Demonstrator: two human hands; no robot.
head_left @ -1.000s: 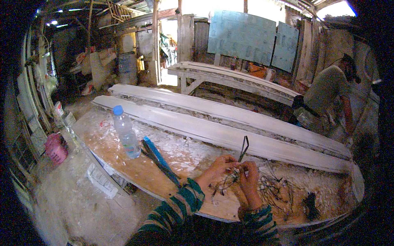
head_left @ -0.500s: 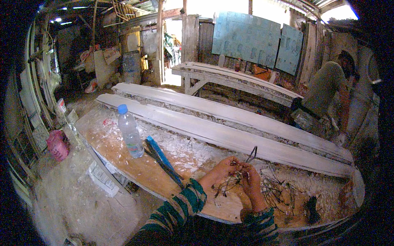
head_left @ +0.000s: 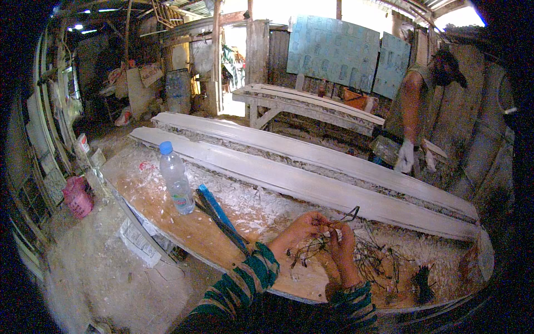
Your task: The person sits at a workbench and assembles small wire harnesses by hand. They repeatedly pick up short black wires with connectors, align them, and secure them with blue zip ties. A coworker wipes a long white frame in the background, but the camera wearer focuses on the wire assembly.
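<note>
Hands: L point(head_left: 303, 229) & R point(head_left: 340, 240) both gripping dark wire bundle point(head_left: 325, 236) over bench point(head_left: 183, 228).

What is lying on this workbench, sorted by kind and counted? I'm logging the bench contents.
Clear plastic bottle: 1
Blue flat bar: 1
Dark wire tangle beside both hands: 1
Black wire bundle: 1
Total: 4

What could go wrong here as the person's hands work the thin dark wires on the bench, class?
1. Both the left hand and right hand are bare, so wire ends might prick them.
2. The loose wire pile could snag or tangle.
3. The upright plastic bottle nearby might get knocked over.
</note>
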